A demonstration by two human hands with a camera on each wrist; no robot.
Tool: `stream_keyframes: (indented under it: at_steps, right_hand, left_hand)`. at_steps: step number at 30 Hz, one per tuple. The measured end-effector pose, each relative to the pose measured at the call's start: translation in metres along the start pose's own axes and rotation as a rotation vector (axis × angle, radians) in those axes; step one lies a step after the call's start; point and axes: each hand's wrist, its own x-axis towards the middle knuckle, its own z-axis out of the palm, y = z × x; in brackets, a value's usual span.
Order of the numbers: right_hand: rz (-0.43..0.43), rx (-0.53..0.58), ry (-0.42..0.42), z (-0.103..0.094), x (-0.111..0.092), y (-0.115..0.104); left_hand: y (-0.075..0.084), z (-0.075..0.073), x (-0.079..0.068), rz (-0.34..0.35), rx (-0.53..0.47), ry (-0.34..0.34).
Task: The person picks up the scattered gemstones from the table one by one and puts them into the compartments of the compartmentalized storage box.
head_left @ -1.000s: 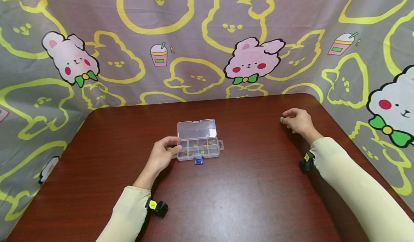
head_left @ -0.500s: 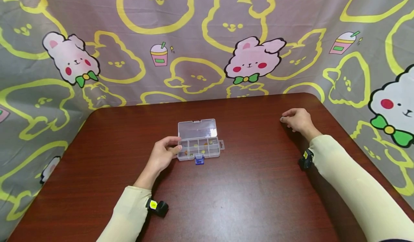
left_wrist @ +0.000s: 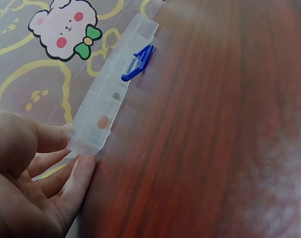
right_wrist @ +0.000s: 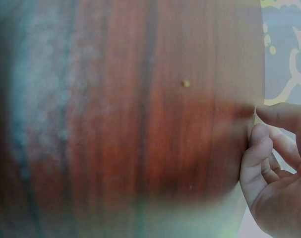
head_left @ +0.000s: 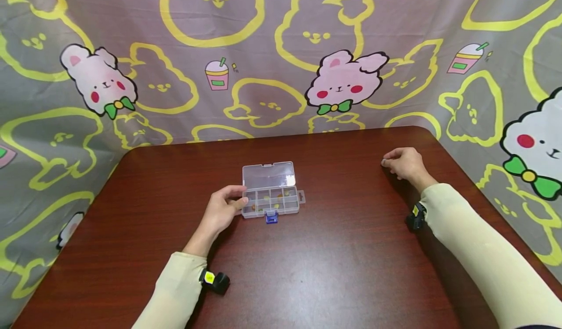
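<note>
A clear plastic compartment box point(head_left: 270, 201) lies with its lid point(head_left: 269, 175) folded back. Several small orange and yellow-green pieces sit in its compartments, and a blue latch point(head_left: 271, 217) hangs at its front. My left hand point(head_left: 222, 208) holds the box's left end between thumb and fingers. In the left wrist view, an orange oval piece point(left_wrist: 103, 122) shows through the wall near that end. Far to the right, my right hand point(head_left: 405, 165) is low over the table, fingers bent and thumb tip close to the index fingertip. I cannot tell whether something tiny is between them.
The dark red wooden table point(head_left: 316, 256) has rounded far corners. A patterned curtain point(head_left: 263, 104) hangs behind it and along both sides. A tiny yellowish speck point(right_wrist: 185, 84) shows on the tabletop in the right wrist view.
</note>
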Motion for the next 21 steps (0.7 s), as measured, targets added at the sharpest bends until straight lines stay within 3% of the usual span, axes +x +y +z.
stream_keyframes:
  at_steps: [21]
  right_hand:
    - [-0.030, -0.006, -0.011, 0.002, -0.012, -0.006]
  left_hand:
    - [0.003, -0.001, -0.001, -0.016, 0.017, -0.004]
